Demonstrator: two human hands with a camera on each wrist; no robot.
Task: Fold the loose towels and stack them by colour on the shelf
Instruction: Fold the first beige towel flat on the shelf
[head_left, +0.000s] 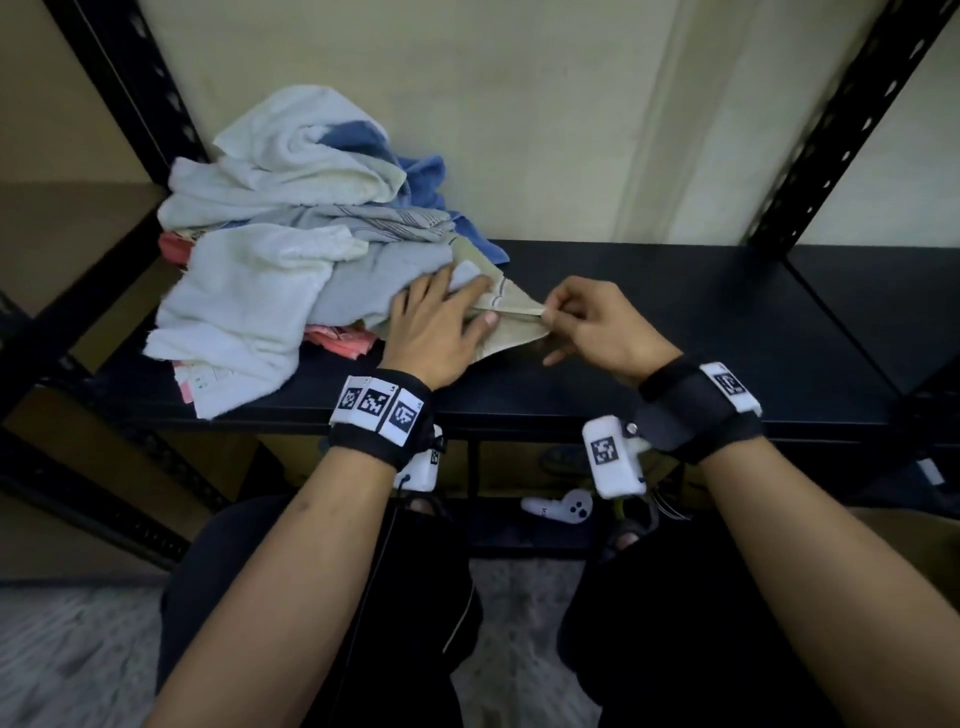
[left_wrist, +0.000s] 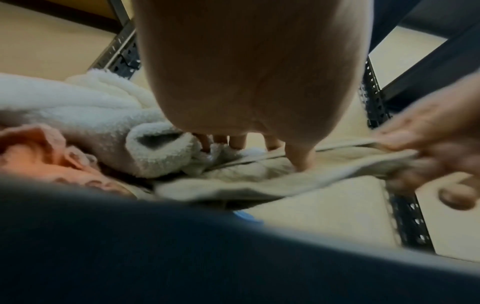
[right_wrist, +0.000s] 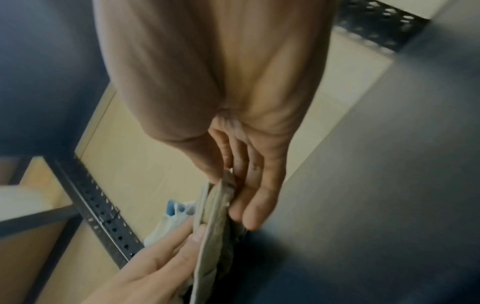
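Head view: the beige towel (head_left: 511, 312) lies at the pile's (head_left: 270, 249) three o'clock edge on the shelf (head_left: 675, 322), its folded edge running nine to three between the hands. The left hand (head_left: 436, 327) presses it flat, fingers straight; the right hand (head_left: 597, 327) pinches its three o'clock end.

Left wrist view: fingertips (left_wrist: 298, 158) bear down on beige cloth.

Right wrist view: thumb and fingers (right_wrist: 249, 185) nip the hem.
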